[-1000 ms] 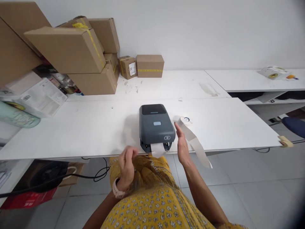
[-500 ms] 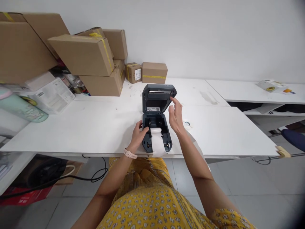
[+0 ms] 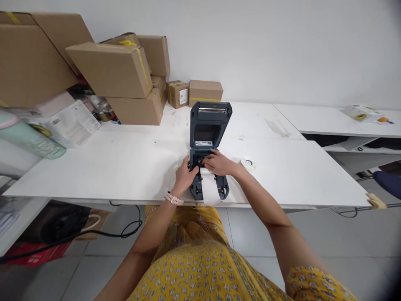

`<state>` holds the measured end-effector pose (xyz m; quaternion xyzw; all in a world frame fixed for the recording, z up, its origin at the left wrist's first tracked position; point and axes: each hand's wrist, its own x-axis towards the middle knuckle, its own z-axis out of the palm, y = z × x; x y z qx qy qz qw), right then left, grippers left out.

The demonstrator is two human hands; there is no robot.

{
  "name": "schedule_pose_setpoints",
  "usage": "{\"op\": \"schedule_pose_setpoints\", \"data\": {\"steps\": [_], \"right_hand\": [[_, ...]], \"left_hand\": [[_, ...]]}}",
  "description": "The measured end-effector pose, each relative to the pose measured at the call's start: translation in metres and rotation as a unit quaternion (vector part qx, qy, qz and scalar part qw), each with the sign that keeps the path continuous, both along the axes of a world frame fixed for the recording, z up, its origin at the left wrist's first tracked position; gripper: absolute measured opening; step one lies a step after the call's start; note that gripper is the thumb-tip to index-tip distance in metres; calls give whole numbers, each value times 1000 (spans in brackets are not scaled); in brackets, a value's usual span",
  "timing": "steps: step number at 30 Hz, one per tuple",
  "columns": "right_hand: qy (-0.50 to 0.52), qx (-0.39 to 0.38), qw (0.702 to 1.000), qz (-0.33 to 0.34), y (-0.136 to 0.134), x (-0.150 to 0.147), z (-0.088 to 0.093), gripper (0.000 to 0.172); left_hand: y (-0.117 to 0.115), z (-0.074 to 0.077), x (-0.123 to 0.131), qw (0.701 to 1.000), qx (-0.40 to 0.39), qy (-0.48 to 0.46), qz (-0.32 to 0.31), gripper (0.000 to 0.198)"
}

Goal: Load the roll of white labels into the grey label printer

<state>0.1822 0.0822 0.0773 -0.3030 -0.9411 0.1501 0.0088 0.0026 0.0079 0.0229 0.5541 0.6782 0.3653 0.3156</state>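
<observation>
A dark label printer [image 3: 193, 189] stands at the table's front edge, its lid [image 3: 210, 121] raised. White label paper [image 3: 209, 188] runs from the roll inside over the printer's front. My left hand [image 3: 185, 174] grips the printer's left wall, thumb over the rim and fingers along the outside. Reaching in from the right, my right hand [image 3: 219, 163] has its fingers bent inside the printer's rear bay, just above the paper roll. What those fingertips hold is hidden.
Cardboard boxes [image 3: 109, 71] are stacked at the back left, beside a white box [image 3: 75, 125] and a mint-green bottle [image 3: 31, 133]. Two smaller boxes [image 3: 205, 90] stand behind the printer. A white roll [image 3: 247, 163] lies to its right. Black cables [image 3: 131, 228] hang below the table.
My right hand has left the lid and moved down and left into the printer. The lid now leans further back. My left hand stays at the printer's left wall.
</observation>
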Motion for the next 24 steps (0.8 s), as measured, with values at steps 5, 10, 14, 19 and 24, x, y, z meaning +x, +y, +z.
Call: {"op": "schedule_pose_setpoints", "data": {"steps": [5, 10, 14, 19, 24], "right_hand": [[-89, -119, 986, 75, 18, -4, 4, 42], [-85, -175, 977, 88, 24, -2, 14, 54], [49, -263, 953, 140, 17, 21, 35, 48], [367, -252, 889, 108, -6, 120, 61, 40], [581, -59, 780, -225, -19, 229, 49, 54]], "left_hand": [[-1, -2, -2, 997, 9, 61, -46, 72], [1, -9, -6, 989, 39, 117, -86, 71], [1, -14, -6, 989, 58, 107, -81, 71], [-1, -9, -3, 990, 45, 112, -72, 69], [-4, 1, 0, 990, 23, 126, -64, 67]]}}
